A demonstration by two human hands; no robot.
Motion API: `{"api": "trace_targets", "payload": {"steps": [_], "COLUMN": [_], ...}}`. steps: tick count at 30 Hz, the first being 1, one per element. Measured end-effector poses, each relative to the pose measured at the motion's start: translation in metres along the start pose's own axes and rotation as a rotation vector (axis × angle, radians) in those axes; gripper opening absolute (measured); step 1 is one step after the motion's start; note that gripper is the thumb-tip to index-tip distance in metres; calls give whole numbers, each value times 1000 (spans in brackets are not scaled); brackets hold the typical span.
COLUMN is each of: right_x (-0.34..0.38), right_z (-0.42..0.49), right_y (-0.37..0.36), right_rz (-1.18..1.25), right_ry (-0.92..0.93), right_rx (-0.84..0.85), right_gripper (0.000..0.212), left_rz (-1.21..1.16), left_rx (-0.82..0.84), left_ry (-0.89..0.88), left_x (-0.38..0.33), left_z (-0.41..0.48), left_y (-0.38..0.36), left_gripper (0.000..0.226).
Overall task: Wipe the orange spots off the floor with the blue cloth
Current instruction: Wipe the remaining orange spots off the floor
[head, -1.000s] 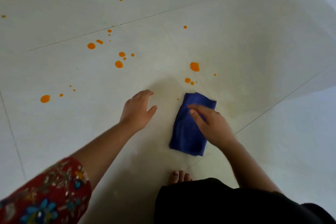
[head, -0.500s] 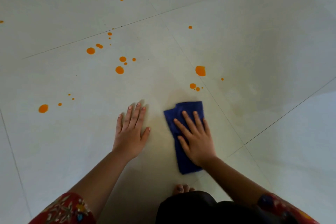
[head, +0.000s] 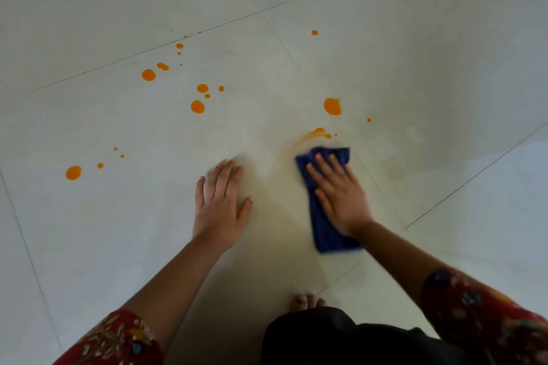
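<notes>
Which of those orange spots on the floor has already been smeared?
The smeared spot just beyond the far edge of the blue cloth: it trails off in a curved streak, while the others are neat round drops.

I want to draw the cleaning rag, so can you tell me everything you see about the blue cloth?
The folded dark blue fabric cloth is a long, narrow strip, soft and slightly fuzzy-looking. It lies flat on the pale tiled floor, its long side running away from the person. The right hand presses on it with straight, spread fingers, covering its middle; both ends show. Its far edge, a little blurred, sits close beside a curved orange smear.
</notes>
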State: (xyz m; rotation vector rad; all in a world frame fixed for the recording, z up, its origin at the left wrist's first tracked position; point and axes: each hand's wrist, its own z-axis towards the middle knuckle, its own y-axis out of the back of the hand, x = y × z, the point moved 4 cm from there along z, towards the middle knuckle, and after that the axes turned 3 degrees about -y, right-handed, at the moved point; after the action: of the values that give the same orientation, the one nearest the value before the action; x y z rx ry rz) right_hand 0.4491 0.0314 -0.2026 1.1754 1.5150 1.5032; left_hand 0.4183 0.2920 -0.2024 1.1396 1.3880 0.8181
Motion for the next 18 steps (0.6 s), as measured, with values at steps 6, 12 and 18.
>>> {"api": "trace_targets", "payload": {"steps": [6,12,18], "right_x": [66,-33,-21], "right_z": [28,-46,-28], "right_y": [-5,1,0], "right_rz": [-8,-14,12], "right_ry": [39,-112,-389], "right_rx": [-4,43,18], "right_gripper": [57,56,59], "left_rz": [-130,-54,-62], "left_rx": [-43,103,120], "left_ry": [27,-133,-146], "left_x": [-7,-11,-22], "left_z": [21,35,45], "left_y": [13,6,1], "left_gripper": [59,73,74]}}
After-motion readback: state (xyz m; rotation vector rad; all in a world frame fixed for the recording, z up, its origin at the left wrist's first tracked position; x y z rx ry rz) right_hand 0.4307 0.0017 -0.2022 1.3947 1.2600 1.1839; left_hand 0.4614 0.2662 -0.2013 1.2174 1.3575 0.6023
